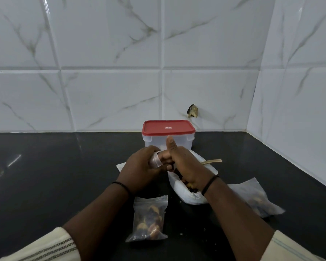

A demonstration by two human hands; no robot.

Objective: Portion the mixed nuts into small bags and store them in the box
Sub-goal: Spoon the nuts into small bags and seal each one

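- The left hand (pixel 139 166) is curling its fingers round a small roll of clear plastic (pixel 156 160), which looks like a rolled empty bag, though that cannot be told for sure.
- The right hand (pixel 184 166) is meeting the left at that roll, its thumb sticking upward; its fingers are tucked behind the left hand, so whether they are gripping the plastic cannot be told.
- Both hands are hovering above the dark countertop (pixel 45 166), just in front of the box (pixel 167 142), which is sitting closed under a red lid (pixel 167 127) close to the tiled wall (pixel 102 72).
- The big white bag of mixed nuts (pixel 184 193) is lying open directly under the right wrist, and a pale wooden spoon handle (pixel 212 161) is poking out of it to the right.
- A filled small bag (pixel 149 219) is lying between the forearms, nearer than the hands; a second filled bag (pixel 258 198) is resting to the right of the right forearm.
- A corner of flat white plastic (pixel 120 165) is showing left of the left hand.
- The counter is running wide to the left, while the side wall is closing in on the right, beyond the second filled bag.
- A small white label (pixel 168 127) is sitting on the lid; its writing is too small to read.
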